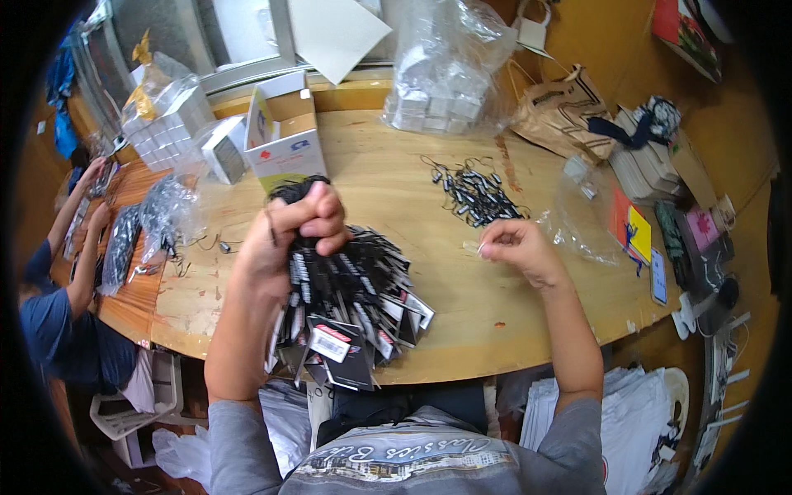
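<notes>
Left hand clenched | thin black cords | flat rectangular tags

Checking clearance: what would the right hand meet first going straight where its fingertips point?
Likely the tag bundle, left of the right hand; depth is unclear, so the hand might pass above.

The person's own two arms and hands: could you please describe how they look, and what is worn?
The left hand and right hand are ungloved; the forearms are uncovered, with no watch visible. Short grey fabric sleeves end near the elbows.
</notes>
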`<state>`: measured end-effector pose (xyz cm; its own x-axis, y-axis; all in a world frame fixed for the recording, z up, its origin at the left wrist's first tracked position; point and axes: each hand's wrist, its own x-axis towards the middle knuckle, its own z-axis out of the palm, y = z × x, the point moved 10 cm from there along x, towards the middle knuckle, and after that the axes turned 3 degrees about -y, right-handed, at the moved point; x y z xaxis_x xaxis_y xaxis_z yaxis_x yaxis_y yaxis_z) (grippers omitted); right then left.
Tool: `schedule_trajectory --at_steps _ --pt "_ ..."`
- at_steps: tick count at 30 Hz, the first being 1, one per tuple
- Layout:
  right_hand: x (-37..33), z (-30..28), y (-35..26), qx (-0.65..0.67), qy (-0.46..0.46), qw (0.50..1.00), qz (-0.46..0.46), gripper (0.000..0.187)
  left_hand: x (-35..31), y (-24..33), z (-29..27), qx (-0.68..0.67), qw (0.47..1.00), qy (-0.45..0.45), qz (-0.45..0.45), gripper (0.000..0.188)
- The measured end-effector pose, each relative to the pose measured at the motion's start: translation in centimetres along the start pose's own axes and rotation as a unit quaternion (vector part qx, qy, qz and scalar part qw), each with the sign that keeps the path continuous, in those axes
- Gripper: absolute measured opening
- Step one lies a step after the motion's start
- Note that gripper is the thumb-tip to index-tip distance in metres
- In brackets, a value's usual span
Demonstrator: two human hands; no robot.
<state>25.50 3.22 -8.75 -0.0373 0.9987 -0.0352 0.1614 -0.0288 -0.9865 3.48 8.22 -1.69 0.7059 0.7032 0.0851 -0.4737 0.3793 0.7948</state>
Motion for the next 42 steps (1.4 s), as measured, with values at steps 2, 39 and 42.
schedule_trajectory --at_steps 2,39,42 --pt "0.8 2.2 -5.3 0.167 -0.040 0.981 -0.087 0.013 0.6 -1.3 0.2 -0.072 0.997 -0.006 -0.033 0.024" --pt "6.6 10.0 -10.1 -0.053 -0.112 0.991 -0.052 0.014 0.2 -3.3 -0.5 0.022 0.997 0.080 0.012 0.025" --pt "6.5 10.2 -10.2 -0.021 -0.103 0.993 -0.059 0.012 0.3 -3.4 -1.1 0.081 0.992 0.093 0.017 0.020"
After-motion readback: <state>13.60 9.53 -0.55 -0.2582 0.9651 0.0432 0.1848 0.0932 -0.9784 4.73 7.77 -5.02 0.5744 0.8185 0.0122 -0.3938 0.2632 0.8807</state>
